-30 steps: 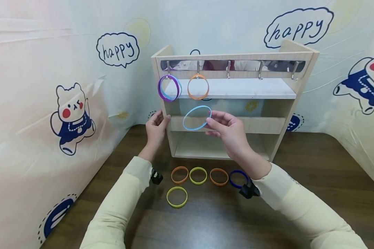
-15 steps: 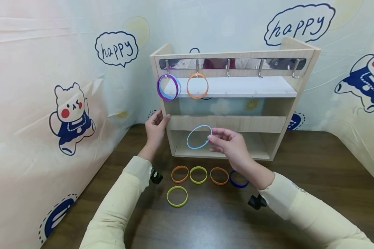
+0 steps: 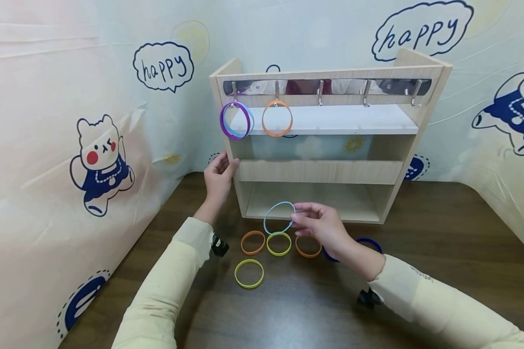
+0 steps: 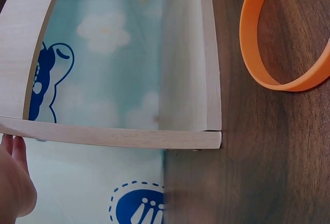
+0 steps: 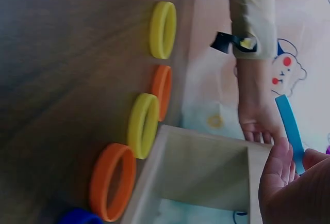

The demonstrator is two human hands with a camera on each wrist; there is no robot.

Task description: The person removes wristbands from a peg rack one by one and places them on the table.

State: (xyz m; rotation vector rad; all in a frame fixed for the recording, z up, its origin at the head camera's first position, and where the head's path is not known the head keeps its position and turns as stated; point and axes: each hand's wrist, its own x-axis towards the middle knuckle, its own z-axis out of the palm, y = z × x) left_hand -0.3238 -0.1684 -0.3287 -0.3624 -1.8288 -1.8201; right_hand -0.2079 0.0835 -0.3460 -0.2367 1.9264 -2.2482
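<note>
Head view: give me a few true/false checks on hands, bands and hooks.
1. The right hand pinches a light blue band. True.
2. The left hand holds a yellow band. False: it rests on the left side of the wooden rack and holds no band.
3. An orange band on the hook hangs from the second hook from the left. True.
4. All five hooks carry bands. False: only the two leftmost do; the other three are bare.
5. Two yellow bands lie on the table. True: one in the row, one nearer the person.
</note>
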